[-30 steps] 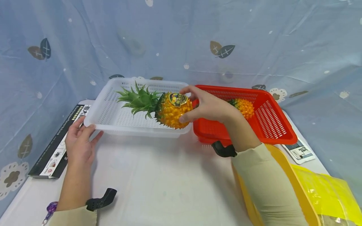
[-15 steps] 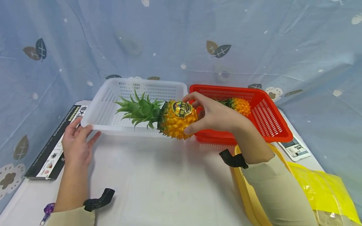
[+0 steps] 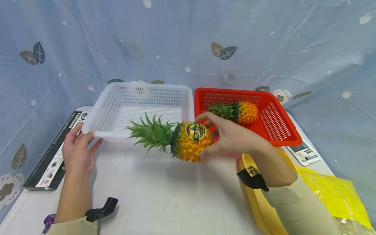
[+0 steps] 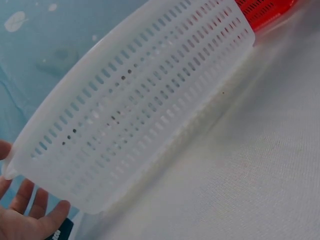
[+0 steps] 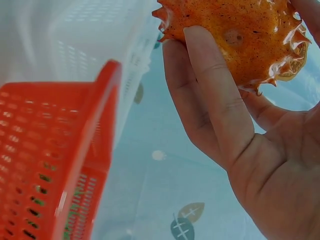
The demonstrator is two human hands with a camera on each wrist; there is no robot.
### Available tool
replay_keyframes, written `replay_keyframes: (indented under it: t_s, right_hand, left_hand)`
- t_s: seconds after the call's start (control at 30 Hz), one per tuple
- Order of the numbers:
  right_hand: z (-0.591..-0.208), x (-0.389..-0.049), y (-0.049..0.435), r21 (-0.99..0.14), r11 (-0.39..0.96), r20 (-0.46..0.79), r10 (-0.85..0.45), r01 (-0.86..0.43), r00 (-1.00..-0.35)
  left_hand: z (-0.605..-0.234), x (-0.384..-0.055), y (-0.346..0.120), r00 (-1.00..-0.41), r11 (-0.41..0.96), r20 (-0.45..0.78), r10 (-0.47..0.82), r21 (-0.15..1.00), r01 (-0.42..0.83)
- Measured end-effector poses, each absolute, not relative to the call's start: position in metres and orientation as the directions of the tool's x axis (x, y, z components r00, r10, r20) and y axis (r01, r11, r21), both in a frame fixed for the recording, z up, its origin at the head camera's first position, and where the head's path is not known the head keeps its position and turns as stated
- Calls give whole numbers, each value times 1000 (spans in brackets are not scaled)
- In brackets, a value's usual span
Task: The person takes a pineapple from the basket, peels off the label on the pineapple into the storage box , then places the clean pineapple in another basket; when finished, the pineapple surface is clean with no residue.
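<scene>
A small pineapple [image 3: 191,140] with a green crown and a round black-and-gold sticker is in my right hand [image 3: 232,133], gripped by its base between thumb and fingers. It hangs above the table before the white basket, lying sideways with its leaves to the left. The right wrist view shows the orange underside of the pineapple [image 5: 235,40] against the fingers. My left hand [image 3: 77,150] holds the front left corner of the white plastic basket [image 3: 105,134]. Its fingers and thumb show around that corner in the left wrist view. Nothing is visible inside the white basket.
A red basket [image 3: 282,127] stands right of the white one, with another pineapple [image 3: 246,112] lying inside. A yellow tub [image 3: 259,202] and a yellow bag [image 3: 335,192] are at the right. A black-and-white box [image 3: 55,153] lies at the left.
My right hand has brought the pineapple from over the white basket toward me and slightly right, past the front rim. The left hand stays at the basket's corner.
</scene>
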State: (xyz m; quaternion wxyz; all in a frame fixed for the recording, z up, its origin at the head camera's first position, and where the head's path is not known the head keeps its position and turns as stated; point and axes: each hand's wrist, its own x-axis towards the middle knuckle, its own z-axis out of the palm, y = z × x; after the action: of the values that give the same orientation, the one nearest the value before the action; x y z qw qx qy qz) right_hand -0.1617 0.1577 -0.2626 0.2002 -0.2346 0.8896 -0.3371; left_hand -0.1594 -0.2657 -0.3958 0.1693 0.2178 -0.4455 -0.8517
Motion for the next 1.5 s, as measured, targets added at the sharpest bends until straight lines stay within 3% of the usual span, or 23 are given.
replay_keyframes:
  t_s: [0.4,0.93,1.5]
  right_hand:
    - [-285,-147,160,-768,589,-220,-609,-250,-762]
    - [-314,-137,166,-782,577,-256,-642,-235,-722]
    - [-336,-136,161,-684,661,-267,-621,-309,-737]
  left_hand:
    - [-398,-158,-267,-850,-544,-201,-486,831,115]
    - [-399,-159,-267,-852,-549,-217,-476,830,96]
    - [-398,-158,-267,-848,-540,-216,-484,836,95]
